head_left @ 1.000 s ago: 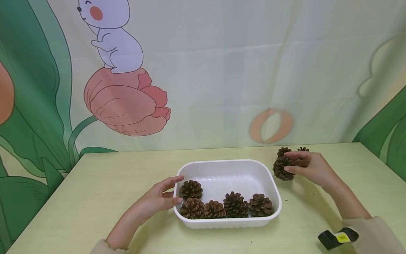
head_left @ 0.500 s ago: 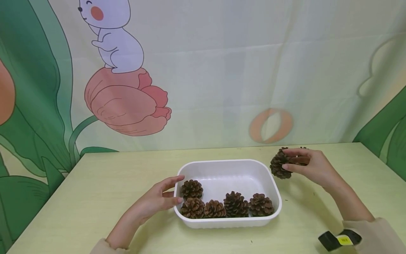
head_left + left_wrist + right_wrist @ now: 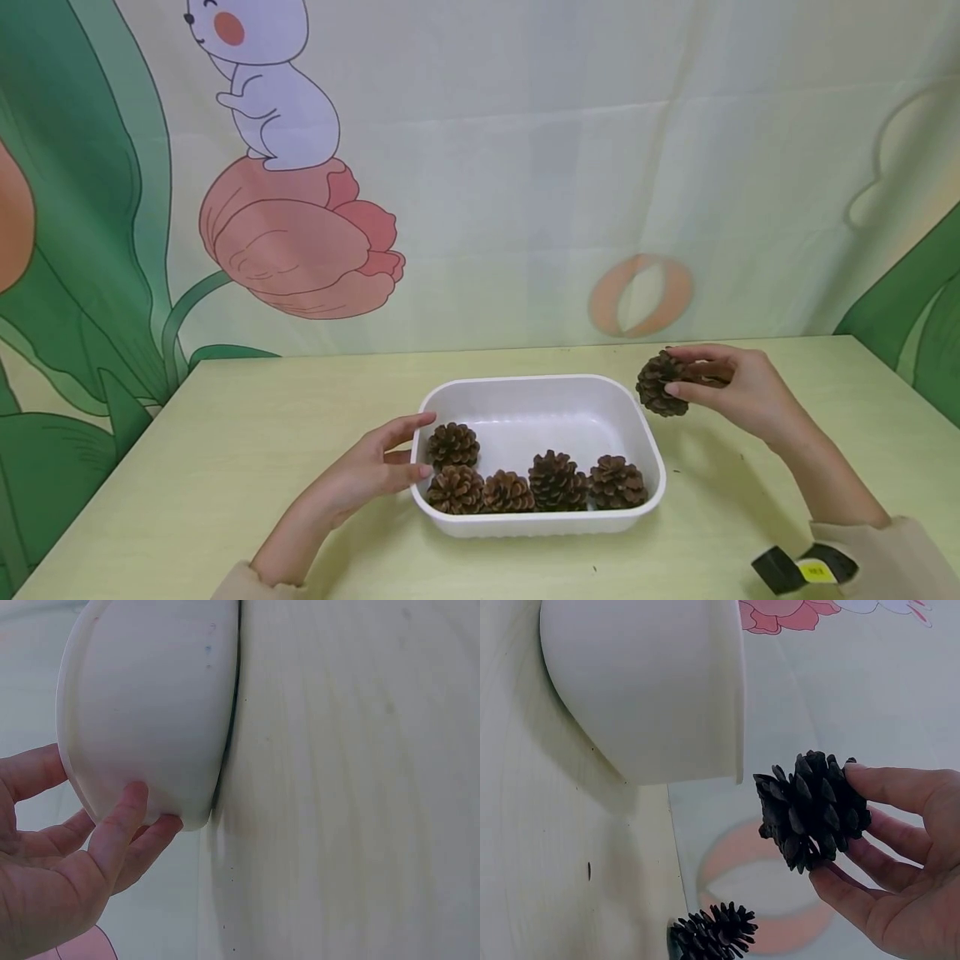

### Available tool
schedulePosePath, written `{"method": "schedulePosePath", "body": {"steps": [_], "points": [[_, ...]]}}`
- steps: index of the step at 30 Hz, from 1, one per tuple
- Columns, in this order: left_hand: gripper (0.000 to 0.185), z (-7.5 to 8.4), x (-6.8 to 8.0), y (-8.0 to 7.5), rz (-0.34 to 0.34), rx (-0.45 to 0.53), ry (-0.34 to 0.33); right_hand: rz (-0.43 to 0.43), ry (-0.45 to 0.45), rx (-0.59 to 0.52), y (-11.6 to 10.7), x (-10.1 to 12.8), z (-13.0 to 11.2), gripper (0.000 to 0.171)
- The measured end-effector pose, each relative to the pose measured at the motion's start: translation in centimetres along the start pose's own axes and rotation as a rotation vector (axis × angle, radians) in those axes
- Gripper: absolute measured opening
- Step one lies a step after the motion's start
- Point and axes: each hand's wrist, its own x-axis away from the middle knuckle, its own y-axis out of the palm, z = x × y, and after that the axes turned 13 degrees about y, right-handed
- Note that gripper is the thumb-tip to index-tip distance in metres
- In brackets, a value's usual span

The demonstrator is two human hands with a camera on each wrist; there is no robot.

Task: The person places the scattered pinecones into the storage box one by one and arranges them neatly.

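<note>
My right hand (image 3: 738, 387) pinches a brown pine cone (image 3: 662, 383) between thumb and fingers, raised off the table just right of a white plastic basin (image 3: 540, 523). In the right wrist view, this pine cone (image 3: 810, 810) hangs apart from the basin wall (image 3: 645, 690). My left hand (image 3: 375, 458) holds the basin by its left end. Thumb and finger tips are at the rim, and in the left wrist view other fingers (image 3: 120, 817) rest against the outer wall (image 3: 150, 697). Several pine cones (image 3: 456, 490) lie in the basin along its near and left sides.
Another pine cone (image 3: 716, 934) stands on the table near its back edge, mostly hidden behind my right hand in the head view. A printed curtain (image 3: 487, 208) hangs behind the pale table (image 3: 187, 475). A black strap (image 3: 780, 568) is at my right sleeve.
My right hand has lifted the pine cone off the table and moved it slightly up and left toward the basin. My left hand and the basin have stayed in place.
</note>
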Motion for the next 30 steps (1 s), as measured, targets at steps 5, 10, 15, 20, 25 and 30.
{"method": "schedulePosePath", "body": {"steps": [5,10,15,20,25,30], "points": [[0.066,0.0,0.0,0.0,0.004,-0.003,-0.003,-0.002,0.007,-0.014,0.1,0.2,-0.3,0.051],[0.066,0.0,0.1,-0.1,-0.001,-0.005,-0.003,-0.017,0.002,-0.037,0.4,0.6,-1.0,0.050],[0.066,0.0,0.0,0.0,-0.003,-0.001,-0.003,-0.051,-0.024,-0.053,0.9,1.0,-1.7,0.049],[0.067,0.0,-0.1,0.1,0.001,0.000,-0.006,-0.073,-0.059,-0.045,1.8,1.0,-2.5,0.047],[0.067,0.2,0.0,0.0,0.004,0.000,-0.009,-0.115,-0.104,-0.102,3.0,0.9,-3.3,0.045],[0.068,0.2,0.0,0.0,-0.001,0.011,-0.007,-0.178,-0.127,-0.150,4.3,0.9,-4.3,0.042]]}}
